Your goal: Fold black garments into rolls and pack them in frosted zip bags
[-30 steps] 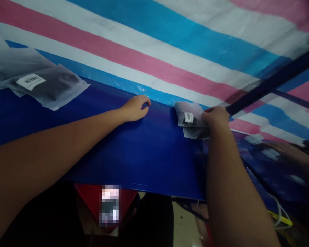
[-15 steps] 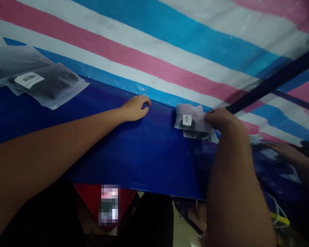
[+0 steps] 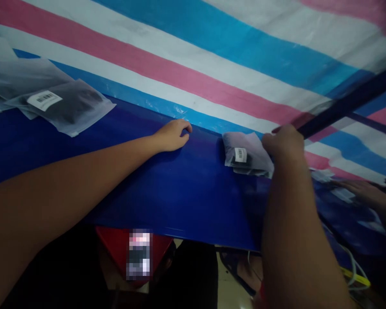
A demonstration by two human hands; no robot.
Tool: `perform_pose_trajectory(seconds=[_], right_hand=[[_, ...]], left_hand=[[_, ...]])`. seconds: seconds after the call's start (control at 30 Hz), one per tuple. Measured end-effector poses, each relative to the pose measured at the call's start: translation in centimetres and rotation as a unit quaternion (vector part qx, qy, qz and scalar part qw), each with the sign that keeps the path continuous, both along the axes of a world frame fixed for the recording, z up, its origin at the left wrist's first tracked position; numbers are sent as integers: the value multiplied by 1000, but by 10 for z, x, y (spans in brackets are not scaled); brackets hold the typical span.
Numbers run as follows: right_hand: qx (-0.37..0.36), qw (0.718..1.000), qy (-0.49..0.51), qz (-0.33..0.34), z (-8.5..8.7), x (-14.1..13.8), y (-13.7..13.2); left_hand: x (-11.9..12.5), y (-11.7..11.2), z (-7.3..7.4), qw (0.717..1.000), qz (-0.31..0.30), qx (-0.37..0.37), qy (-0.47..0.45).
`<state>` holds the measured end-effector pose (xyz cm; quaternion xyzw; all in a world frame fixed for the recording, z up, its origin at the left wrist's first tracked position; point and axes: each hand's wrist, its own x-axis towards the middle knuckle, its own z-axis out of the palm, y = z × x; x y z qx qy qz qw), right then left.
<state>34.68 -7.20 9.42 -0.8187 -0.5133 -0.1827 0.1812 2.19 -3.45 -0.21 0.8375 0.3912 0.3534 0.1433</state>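
My left hand [image 3: 173, 135] rests on the blue table near its back edge. Its fingers are loosely bent, thumb and forefinger apart, with nothing between them. At the right, my right hand [image 3: 285, 143] is just above the right end of a small frosted zip bag [image 3: 246, 148]. That bag has a white barcode label and dark contents, and another bag shows under it. My right fingers look apart and off the bag, though the wrist hides part of them. Farther left lies a larger frosted bag [image 3: 75, 107] with a barcode label, on top of other similar bags.
A striped plastic sheet [image 3: 167, 68] hangs behind the table [image 3: 180, 197]. A dark pole [image 3: 344, 103] slants across the right. Another person's hand [image 3: 357, 189] is near bags at the far right. Below the table's front edge is a red stool [image 3: 112, 244] carrying a pixelated item.
My right hand has risen slightly and come away from the small bag's corner; the bag now lies flatter. My left hand keeps its place. The whole view has shifted a little.
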Motion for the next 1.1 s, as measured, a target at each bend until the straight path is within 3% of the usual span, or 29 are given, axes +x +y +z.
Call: perform_pose_trajectory(seconds=[0.03,0.13,0.23,0.33,0.37,0.43,0.5,0.57,0.63,0.73,0.8,0.9,1.0,1.1], right_hand=[[55,998,-2,12,-2,-19,-1],[136,972,-21,191,-18,-82,-5],[67,909,-9,412,-44,-128,-8],[-7,851,2,525,-67,-143,-6],[-17,846,6,533,-72,-142,-4],[-20,849,16,528,-77,-138,0],[-11,857,29,515,-77,-133,2],[-3,860,42,508,-74,-131,3],[0,860,49,507,-73,-129,3],[-8,863,53,502,-74,-128,5],[-14,866,55,496,-76,-127,6],[-21,863,54,501,-78,-127,8],[-24,856,53,513,-78,-130,7],[-31,856,88,508,-77,-132,6]], left_hand=[[1,0,0,1000,3,0,3],[-1,-2,7,999,26,23,32],[-19,0,27,988,88,74,105],[-63,11,50,957,241,89,138],[-81,15,55,935,316,92,135],[-116,25,58,880,454,1,141],[-140,33,54,826,502,-165,198],[-153,39,49,803,499,-199,258],[-159,43,45,801,509,-176,261],[-175,50,48,809,538,-153,180],[-189,54,51,801,557,-189,115],[-191,52,54,805,547,-189,130],[-157,38,53,829,483,-169,225],[-98,19,46,871,406,-122,250]])
